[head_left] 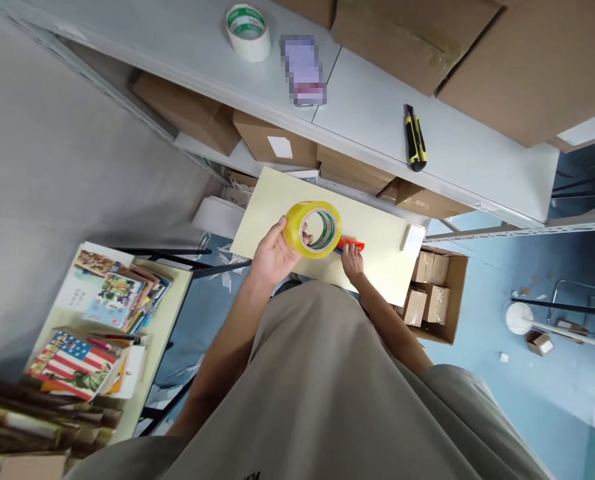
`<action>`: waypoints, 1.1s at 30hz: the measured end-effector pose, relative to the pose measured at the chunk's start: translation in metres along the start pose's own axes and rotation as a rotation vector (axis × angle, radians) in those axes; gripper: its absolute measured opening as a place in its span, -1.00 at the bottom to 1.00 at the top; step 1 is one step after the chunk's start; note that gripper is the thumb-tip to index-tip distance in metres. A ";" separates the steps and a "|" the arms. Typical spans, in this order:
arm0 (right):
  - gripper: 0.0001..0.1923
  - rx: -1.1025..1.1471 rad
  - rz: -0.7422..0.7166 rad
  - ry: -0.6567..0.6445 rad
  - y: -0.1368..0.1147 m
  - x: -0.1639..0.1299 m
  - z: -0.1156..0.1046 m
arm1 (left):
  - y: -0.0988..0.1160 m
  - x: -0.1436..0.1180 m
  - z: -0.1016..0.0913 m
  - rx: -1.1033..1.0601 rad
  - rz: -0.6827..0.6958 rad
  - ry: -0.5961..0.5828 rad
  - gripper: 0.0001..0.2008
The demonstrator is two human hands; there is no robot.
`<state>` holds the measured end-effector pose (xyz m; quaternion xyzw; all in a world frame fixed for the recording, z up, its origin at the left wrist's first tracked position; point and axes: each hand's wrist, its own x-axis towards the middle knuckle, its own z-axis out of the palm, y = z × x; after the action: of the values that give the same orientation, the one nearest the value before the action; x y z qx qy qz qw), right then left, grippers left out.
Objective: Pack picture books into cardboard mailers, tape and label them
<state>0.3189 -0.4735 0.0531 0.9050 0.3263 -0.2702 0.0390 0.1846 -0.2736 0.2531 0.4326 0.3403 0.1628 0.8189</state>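
A roll of clear yellow packing tape (292, 230) is in my left hand (272, 259), raised above the cream tabletop (270, 200). My fingers wrap its left side, with fingertips showing inside the green-printed core. On the right, my right hand (352, 263) is closed on an orange-red tool (356, 245) with a blue part, low over the same tabletop. Its exact kind is hard to make out, as the tape roll and my fingers cover some of it. A small white box (413, 238) stands near the tabletop's right end.
On the grey shelf (367, 100) ahead lie a white tape roll (254, 47), a phone (304, 70) and a yellow-black utility knife (415, 140). An open carton (458, 293) holding small boxes is at right. Books (77, 363) cover a side table at left.
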 end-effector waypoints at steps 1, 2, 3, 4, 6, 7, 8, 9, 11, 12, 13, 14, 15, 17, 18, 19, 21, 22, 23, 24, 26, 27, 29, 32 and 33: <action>-0.49 -0.004 0.007 -0.006 -0.002 -0.001 -0.001 | 0.001 -0.001 -0.002 0.003 0.011 -0.002 -0.52; -0.48 0.001 0.018 -0.006 -0.004 -0.002 -0.003 | 0.002 -0.002 -0.004 0.001 0.022 -0.006 -0.53; -0.48 0.024 0.031 0.003 -0.005 -0.005 -0.008 | 0.003 -0.003 -0.006 -0.004 0.033 -0.008 -0.53; -0.50 0.070 0.041 0.018 -0.006 -0.008 -0.015 | 0.005 -0.003 -0.009 -0.008 0.042 -0.006 -0.53; -0.67 0.249 0.012 0.064 -0.008 -0.017 -0.035 | 0.008 -0.003 -0.015 -0.013 0.042 0.005 -0.53; -0.72 0.384 -0.043 0.096 -0.009 -0.024 -0.049 | 0.009 -0.003 -0.019 -0.019 0.034 0.010 -0.52; -0.67 0.537 -0.124 0.132 -0.011 -0.032 -0.064 | 0.011 -0.003 -0.022 -0.035 0.022 0.011 -0.49; -0.57 0.708 -0.226 0.175 -0.014 -0.041 -0.080 | 0.011 -0.003 -0.024 -0.063 0.006 0.004 -0.46; -0.44 1.027 -0.396 0.268 -0.024 -0.061 -0.114 | 0.012 -0.003 -0.028 -0.153 -0.031 -0.025 -0.39; -0.42 1.144 -0.468 0.254 -0.030 -0.071 -0.129 | 0.011 -0.002 -0.029 -0.202 -0.050 -0.043 -0.37; -0.32 1.223 -0.552 0.208 -0.038 -0.080 -0.143 | 0.011 -0.002 -0.029 -0.245 -0.068 -0.061 -0.35; -0.17 1.260 -0.619 0.182 -0.046 -0.088 -0.155 | 0.010 -0.002 -0.028 -0.275 -0.083 -0.073 -0.35; -0.06 1.270 -0.645 0.171 -0.054 -0.095 -0.165 | 0.009 -0.001 -0.027 -0.290 -0.093 -0.078 -0.35; -0.05 1.259 -0.621 0.197 -0.069 -0.106 -0.179 | 0.009 0.002 -0.024 -0.285 -0.085 -0.065 -0.40; -0.12 1.244 -0.592 0.227 -0.075 -0.109 -0.183 | 0.010 0.003 -0.023 -0.266 -0.063 -0.058 -0.44; -0.20 1.226 -0.569 0.262 -0.080 -0.112 -0.187 | 0.012 0.005 -0.023 -0.240 -0.030 -0.059 -0.48; -0.30 1.171 -0.561 0.329 -0.086 -0.117 -0.193 | 0.018 0.007 -0.026 -0.175 0.067 -0.105 -0.50; -0.32 1.136 -0.567 0.357 -0.087 -0.118 -0.196 | 0.022 0.008 -0.028 -0.137 0.122 -0.154 -0.47; -0.34 1.102 -0.574 0.381 -0.087 -0.119 -0.199 | 0.026 0.009 -0.031 -0.091 0.172 -0.218 -0.42; -0.35 1.073 -0.579 0.402 -0.088 -0.121 -0.201 | 0.030 0.009 -0.033 -0.034 0.216 -0.289 -0.37; -0.36 1.041 -0.589 0.431 -0.088 -0.122 -0.207 | 0.037 0.008 -0.037 0.097 0.284 -0.412 -0.25; -0.37 1.034 -0.595 0.439 -0.088 -0.123 -0.210 | 0.039 0.008 -0.038 0.158 0.309 -0.448 -0.20; -0.37 1.028 -0.605 0.431 -0.088 -0.124 -0.214 | 0.040 0.007 -0.039 0.233 0.349 -0.459 -0.20; -0.24 1.041 -0.603 0.390 -0.086 -0.125 -0.216 | 0.032 0.008 -0.038 0.206 0.361 -0.420 -0.26; -0.13 1.055 -0.598 0.379 -0.085 -0.125 -0.216 | 0.028 0.009 -0.038 0.172 0.355 -0.414 -0.27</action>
<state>0.2869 -0.4251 0.3102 0.7042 0.3894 -0.2290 -0.5477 0.1654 -0.2303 0.2573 0.5773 0.0974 0.1822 0.7900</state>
